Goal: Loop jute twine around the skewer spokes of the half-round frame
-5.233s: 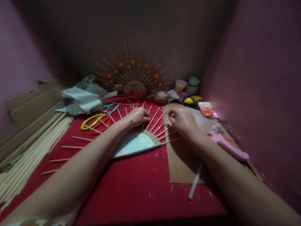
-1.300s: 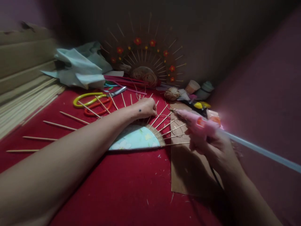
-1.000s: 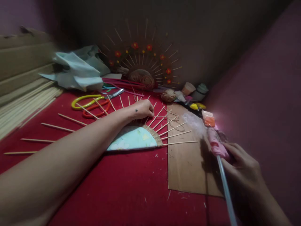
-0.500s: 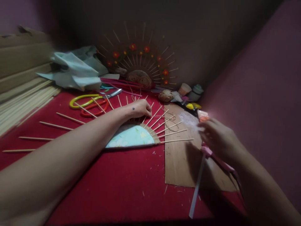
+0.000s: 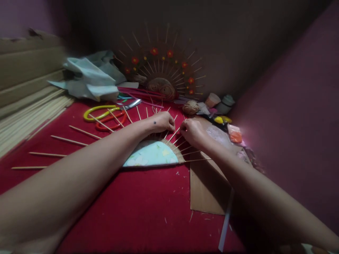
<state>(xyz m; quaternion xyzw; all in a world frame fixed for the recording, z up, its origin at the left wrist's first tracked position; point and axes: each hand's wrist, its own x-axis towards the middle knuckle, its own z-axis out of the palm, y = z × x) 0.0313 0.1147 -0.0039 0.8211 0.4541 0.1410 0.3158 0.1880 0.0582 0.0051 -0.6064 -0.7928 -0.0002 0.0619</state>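
Fabric-centred stick fan [image 5: 150,155] lies on the red tabletop [image 5: 148,208], its long straight edge running left to right nearer than both narrowly curled hands, left hand [image 5: 164,122] over far sticks [image 5: 173,135], right hand [image 5: 195,134] nearer its right end, anything pinched too small to tell.

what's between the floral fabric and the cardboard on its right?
Head view: the woven band edging the floral fabric, then a narrow strip of red table, crossed by sticks that reach over the cardboard.
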